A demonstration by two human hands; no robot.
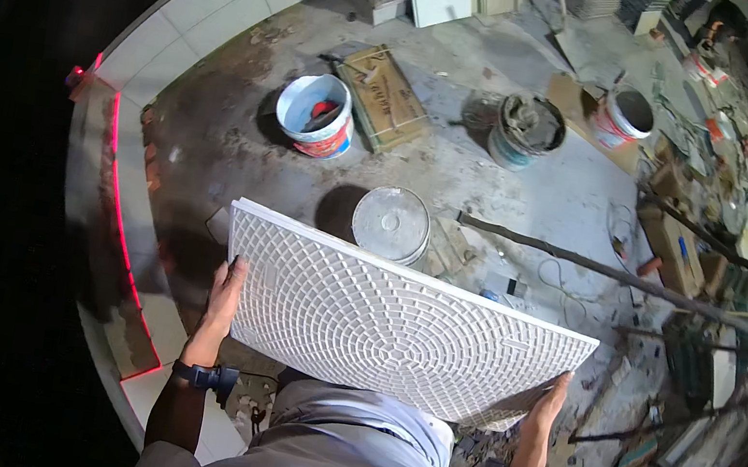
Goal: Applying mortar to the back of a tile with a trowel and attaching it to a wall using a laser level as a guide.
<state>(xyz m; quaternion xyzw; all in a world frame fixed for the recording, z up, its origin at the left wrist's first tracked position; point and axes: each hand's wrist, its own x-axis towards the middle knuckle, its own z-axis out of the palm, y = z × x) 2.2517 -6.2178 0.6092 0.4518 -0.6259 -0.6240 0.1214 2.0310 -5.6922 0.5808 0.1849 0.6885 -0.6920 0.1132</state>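
In front of my waist I carry a large white tile (332, 315), tilted, its ridged back with rings of raised cells turned toward me. My left hand (225, 298) grips its left edge, the thumb showing along the side. My right hand (549, 403) is closed on the right edge, near the corner. The fingers on the far side are hidden by the tile. Just beyond its upper edge stands a lidded pale bucket (391, 222), partly covered by the tile.
Left, a red laser line (123, 223) runs along a low tiled ledge. Ahead are an open bucket (314, 117), a cardboard box (381, 98), a mortar bucket (527, 133) and another bucket (622, 116). A long pole (585, 259) crosses the right side above scattered debris. A shovel (574, 50) stands farther back.
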